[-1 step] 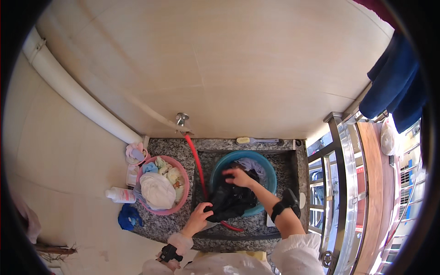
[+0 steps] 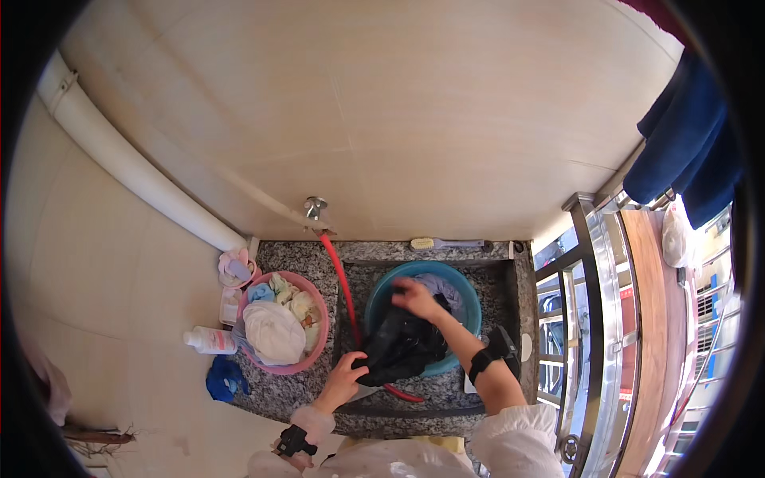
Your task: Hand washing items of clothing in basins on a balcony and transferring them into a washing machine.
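A black garment (image 2: 402, 338) lies bunched over the near left rim of a blue-green basin (image 2: 472, 307), partly inside it. My left hand (image 2: 343, 381) grips its near left edge at the basin's near left side. Over the basin, my right hand (image 2: 416, 299) pinches the garment's far edge, with dark cloth showing at its fingertips. The fingers are slightly blurred. Light blue-grey cloth (image 2: 446, 288) lies in the basin behind the black one. The basin stands in a dark stone sink (image 2: 498, 319).
To the left, a pink basin (image 2: 323, 319) holds a white cloth and several small pieces. A white bottle (image 2: 211, 340) and blue cloth (image 2: 225, 378) lie beside it. A red hose (image 2: 341, 275) runs from the tap (image 2: 315, 205) into the sink. A brush (image 2: 446, 244) rests along the back ledge.
My right hand has shifted slightly to the far side, its fingers now closer together on the raised black cloth. My left hand has kept its place.
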Tool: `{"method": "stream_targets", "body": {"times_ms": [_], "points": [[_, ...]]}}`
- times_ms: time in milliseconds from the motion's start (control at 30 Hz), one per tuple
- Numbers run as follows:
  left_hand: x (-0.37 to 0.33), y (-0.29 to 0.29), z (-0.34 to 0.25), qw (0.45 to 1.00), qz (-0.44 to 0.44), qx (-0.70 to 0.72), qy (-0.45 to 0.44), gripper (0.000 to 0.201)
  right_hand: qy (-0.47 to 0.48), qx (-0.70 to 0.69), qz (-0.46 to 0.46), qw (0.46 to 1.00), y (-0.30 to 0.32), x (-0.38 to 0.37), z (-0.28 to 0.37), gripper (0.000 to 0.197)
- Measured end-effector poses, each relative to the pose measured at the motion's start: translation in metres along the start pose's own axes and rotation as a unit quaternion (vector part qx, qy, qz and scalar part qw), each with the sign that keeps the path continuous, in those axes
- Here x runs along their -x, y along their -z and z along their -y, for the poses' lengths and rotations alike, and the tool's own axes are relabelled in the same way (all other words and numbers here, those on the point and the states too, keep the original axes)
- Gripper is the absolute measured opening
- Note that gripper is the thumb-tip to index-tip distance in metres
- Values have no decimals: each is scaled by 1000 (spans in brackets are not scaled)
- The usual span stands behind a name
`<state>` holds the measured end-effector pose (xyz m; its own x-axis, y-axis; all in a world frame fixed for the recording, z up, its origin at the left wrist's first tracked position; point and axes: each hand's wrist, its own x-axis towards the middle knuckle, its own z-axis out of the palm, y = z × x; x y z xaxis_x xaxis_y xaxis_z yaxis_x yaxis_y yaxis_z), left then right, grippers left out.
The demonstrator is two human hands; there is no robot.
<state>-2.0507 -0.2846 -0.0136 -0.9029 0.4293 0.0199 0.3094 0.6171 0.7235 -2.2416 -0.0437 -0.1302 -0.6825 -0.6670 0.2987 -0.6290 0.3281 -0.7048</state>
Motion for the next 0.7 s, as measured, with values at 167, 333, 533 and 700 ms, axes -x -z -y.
{"method": "stream_targets", "body": {"times_ms": [167, 333, 533, 700], "points": [[36, -5, 19, 993, -71, 20, 90, 37, -399, -187, -164, 883, 5, -1, -15, 42], [38, -12, 26, 992, -91, 16, 86, 34, -290, -21, 15, 957, -64, 85, -15, 48], [28, -4, 16, 993, -61, 35, 94, 38, -375, -62, 16, 925, -48, 64, 7, 28], [36, 1, 24, 989, -98, 29, 109, 37, -381, -491, -157, 767, 43, 25, 34, 7]]}}
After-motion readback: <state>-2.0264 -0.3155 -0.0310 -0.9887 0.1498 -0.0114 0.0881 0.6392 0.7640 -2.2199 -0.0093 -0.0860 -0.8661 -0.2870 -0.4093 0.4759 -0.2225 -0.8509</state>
